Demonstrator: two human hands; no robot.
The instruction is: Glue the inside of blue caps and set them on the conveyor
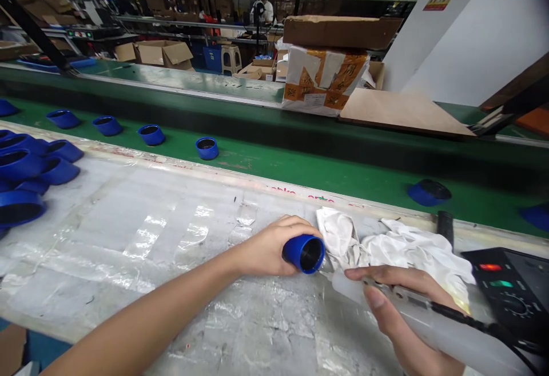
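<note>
My left hand [268, 247] is wrapped round a blue plastic cap [303, 253], holding it on its side with the dark opening facing right. My right hand [401, 302] grips a long translucent white tool [433, 324] with a black cable running off to the right. The tool's tip points at the cap's opening, just beside it. Both hands rest over a worktable covered in taped plastic film [171, 239]. A crumpled white cloth [386, 247] lies just behind my right hand.
A pile of blue caps [26, 170] sits at the table's left. More blue caps [206, 148] ride the green conveyor belt [300, 164] behind the table. A black control box [510, 290] with red and green lights stands at the right. Cardboard boxes [326, 73] are stacked beyond the belt.
</note>
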